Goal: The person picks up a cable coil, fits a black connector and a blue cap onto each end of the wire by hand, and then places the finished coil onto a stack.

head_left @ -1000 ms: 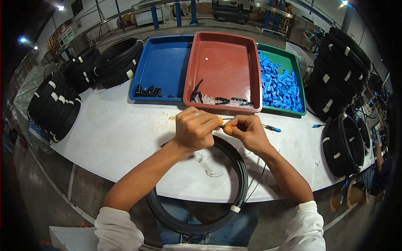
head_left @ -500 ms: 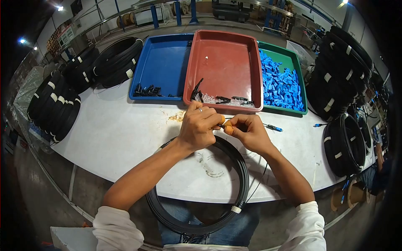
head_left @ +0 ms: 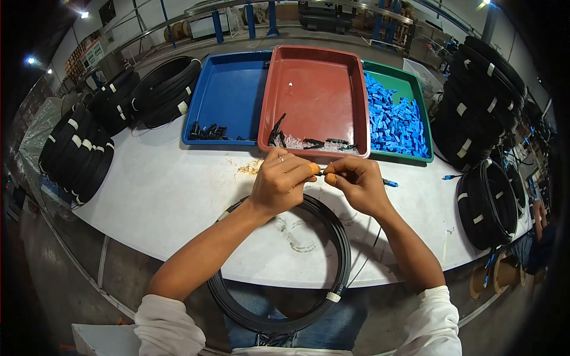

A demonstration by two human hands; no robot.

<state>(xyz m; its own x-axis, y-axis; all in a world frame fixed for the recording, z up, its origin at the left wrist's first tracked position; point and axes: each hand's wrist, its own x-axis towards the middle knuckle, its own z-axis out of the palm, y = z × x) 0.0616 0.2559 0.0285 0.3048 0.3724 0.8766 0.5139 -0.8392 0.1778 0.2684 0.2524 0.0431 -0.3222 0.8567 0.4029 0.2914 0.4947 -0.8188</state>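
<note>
My left hand [head_left: 280, 183] is closed, its orange-covered fingertips pinching a small dark piece [head_left: 321, 172] that looks like a cable end. From the other side my right hand [head_left: 358, 183] pinches the same piece, thumb and forefinger together. Both hands are just in front of the red tray [head_left: 314, 153]. Below them a coil of black cable [head_left: 343, 249] with white ties lies over the table's near edge. A blue-tipped connector [head_left: 389, 183] rests on the table right beside my right hand.
Behind are a blue tray [head_left: 228, 89] with black parts and a green tray [head_left: 415, 89] full of blue connectors. Black cable coils stand at the left [head_left: 77, 154] and right [head_left: 487, 204] on the white table [head_left: 160, 196]. Part of another person's arm [head_left: 540, 216] shows far right.
My right hand has shifted slightly up and to the right, and the small dark piece shows more between the fingertips. The view has moved slightly.
</note>
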